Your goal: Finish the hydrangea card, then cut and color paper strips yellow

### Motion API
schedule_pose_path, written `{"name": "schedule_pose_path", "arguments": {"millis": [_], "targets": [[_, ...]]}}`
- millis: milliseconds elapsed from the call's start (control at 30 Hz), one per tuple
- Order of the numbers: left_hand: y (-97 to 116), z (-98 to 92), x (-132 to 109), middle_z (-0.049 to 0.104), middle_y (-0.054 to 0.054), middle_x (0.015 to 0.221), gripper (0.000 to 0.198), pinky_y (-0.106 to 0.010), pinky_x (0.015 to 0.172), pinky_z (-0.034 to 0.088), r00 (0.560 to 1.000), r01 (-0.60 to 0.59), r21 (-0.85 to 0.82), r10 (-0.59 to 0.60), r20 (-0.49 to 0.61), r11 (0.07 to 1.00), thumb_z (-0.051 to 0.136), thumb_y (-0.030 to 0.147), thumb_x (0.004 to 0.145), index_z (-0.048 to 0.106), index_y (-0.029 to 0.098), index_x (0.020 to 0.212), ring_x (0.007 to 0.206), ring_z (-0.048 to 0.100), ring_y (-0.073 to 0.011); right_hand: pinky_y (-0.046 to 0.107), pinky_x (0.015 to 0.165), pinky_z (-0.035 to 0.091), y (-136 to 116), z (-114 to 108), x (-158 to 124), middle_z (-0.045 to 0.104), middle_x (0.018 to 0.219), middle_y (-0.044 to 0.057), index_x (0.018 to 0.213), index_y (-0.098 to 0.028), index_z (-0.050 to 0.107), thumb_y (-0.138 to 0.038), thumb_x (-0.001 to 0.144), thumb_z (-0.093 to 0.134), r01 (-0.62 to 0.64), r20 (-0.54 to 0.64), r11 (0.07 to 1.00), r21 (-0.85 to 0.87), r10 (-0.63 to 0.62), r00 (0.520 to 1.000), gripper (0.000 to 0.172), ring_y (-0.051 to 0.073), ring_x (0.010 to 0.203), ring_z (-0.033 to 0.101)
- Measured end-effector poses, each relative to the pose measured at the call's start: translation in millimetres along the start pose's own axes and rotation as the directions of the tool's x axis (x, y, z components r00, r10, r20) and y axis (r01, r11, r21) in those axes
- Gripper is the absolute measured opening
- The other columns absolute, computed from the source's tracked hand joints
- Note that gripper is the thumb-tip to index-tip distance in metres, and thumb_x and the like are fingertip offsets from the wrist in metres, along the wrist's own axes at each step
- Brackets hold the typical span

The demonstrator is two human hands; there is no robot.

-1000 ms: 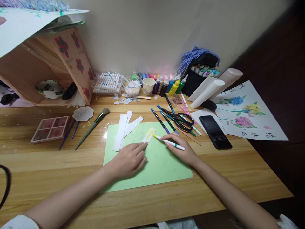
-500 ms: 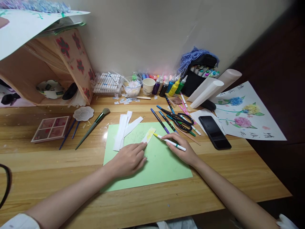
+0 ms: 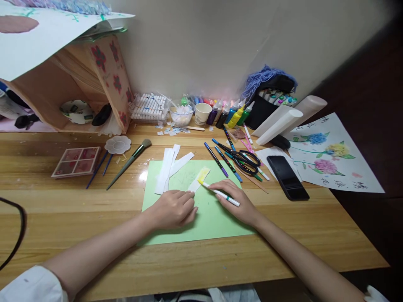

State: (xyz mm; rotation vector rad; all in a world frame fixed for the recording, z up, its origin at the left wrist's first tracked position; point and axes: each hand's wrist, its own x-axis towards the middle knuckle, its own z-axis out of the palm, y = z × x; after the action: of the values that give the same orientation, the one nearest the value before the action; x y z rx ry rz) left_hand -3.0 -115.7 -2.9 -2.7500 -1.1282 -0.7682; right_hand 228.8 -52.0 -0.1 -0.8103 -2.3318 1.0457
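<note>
My left hand (image 3: 174, 208) lies on a light green sheet (image 3: 214, 214), fingers together, pressing down the near end of a small white paper strip (image 3: 199, 178) coloured yellow at its far end. My right hand (image 3: 234, 201) grips a white marker (image 3: 220, 194) with a green band; its tip touches the strip's yellow part. Several plain white paper strips (image 3: 168, 168) lie across the sheet's far left corner.
Black scissors (image 3: 244, 160) and several markers (image 3: 220, 158) lie right of the sheet, with a black phone (image 3: 287, 177) and a flower drawing (image 3: 330, 153) beyond. Paint bottles (image 3: 234, 114), a paper cup (image 3: 201, 113) and a marker rack (image 3: 147, 108) line the wall. A makeup brush (image 3: 129, 163) and palette (image 3: 77, 161) sit left.
The view has shifted slightly. The marker tip has moved left and nearer along the strip's yellow part. My left hand still holds the strip down.
</note>
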Motion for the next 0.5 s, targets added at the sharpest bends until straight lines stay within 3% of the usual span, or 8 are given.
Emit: {"name": "schedule_pose_path", "arguments": {"millis": [233,500], "targets": [[0.1,0.1,-0.2,0.069,-0.01,0.079,0.019,-0.029,0.06,0.057,1.0,-0.003,0.003,0.004,-0.006,1.0,0.045,0.02,0.084,0.053,0.015,0.067,0.071,0.068,-0.0177,0.04,0.088,0.042,2.1,0.7,0.0,0.064,0.109,0.005,0.117,-0.029,0.056,-0.021,0.09,0.047,-0.002,-0.02,0.999,-0.045,0.001,1.0,0.03,0.023,0.102,0.052],[0.4,-0.4,0.4,0.069,-0.01,0.079,0.019,-0.028,0.059,0.057,1.0,-0.007,0.01,0.007,-0.021,1.0,0.045,0.019,0.083,0.052,0.015,0.066,0.071,0.068,-0.0175,0.041,0.088,0.042,4.4,1.1,-3.2,0.065,0.109,0.005,0.116,-0.027,0.056,-0.018,0.089,0.047,0.078,0.016,0.993,-0.085,-0.077,0.997,0.03,0.023,0.1,0.052]]}}
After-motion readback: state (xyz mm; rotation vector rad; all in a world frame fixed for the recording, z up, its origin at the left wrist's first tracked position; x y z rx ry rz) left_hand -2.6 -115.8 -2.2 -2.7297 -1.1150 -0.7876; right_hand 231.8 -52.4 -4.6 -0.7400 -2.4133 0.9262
